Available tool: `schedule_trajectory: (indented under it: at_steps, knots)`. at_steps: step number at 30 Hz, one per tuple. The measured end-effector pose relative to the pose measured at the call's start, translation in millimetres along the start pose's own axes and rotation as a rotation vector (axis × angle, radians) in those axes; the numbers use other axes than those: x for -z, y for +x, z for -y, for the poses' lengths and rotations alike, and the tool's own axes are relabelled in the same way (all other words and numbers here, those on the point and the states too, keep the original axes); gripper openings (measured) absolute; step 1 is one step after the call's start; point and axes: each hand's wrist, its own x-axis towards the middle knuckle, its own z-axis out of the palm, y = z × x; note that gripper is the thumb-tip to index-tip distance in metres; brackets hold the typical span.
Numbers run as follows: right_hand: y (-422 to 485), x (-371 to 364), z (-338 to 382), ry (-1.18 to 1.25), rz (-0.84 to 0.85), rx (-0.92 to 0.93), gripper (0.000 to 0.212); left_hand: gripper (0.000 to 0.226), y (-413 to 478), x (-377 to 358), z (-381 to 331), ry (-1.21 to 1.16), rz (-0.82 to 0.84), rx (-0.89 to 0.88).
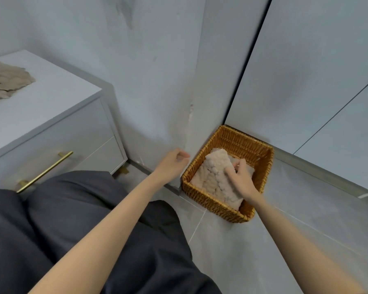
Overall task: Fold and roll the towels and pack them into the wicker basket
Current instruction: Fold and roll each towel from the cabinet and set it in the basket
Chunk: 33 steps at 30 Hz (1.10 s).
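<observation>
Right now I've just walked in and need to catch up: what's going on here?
A person is packing towels into a wicker basket on the floor in the corner. Their right hand grips a rolled beige towel lying inside it. The left hand hangs beside the basket, holding nothing. A second towel lies on the cabinet, not yet packed.

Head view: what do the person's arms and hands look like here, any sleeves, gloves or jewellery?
The left forearm and right forearm are bare as far as the frame shows, with no sleeve in view. The left hand and right hand wear no gloves, and no watch or bracelet shows at either wrist; rings are too blurred to rule out. Dark grey trousers cover the legs.
</observation>
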Motion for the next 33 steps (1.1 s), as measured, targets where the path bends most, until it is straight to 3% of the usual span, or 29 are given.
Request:
schedule_trajectory:
  at_steps: [8,14,21,27,31,33]
  knots:
    - [57,-40,-61,0.257,-0.168,-0.478,0.02,0.018,20,-8,48,-0.044,-0.026,0.103]
    - [94,-79,-81,0.375,-0.148,-0.666,0.033,0.018,32,-4,63,-0.051,-0.029,0.112]
    - [124,-117,-85,0.326,-0.067,-0.734,0.055,0.024,40,3,69,-0.051,-0.1,0.121]
    - [131,-138,-91,0.242,-0.007,-0.775,0.051,0.027,52,5,72,-0.03,-0.127,0.143]
    - [128,-136,-105,-0.032,0.017,-0.638,0.038,0.026,55,6,74,-0.003,-0.135,0.138]
    - [127,-136,-110,-0.128,-0.06,-0.52,0.05,0.026,56,6,74,0.003,-0.145,0.141]
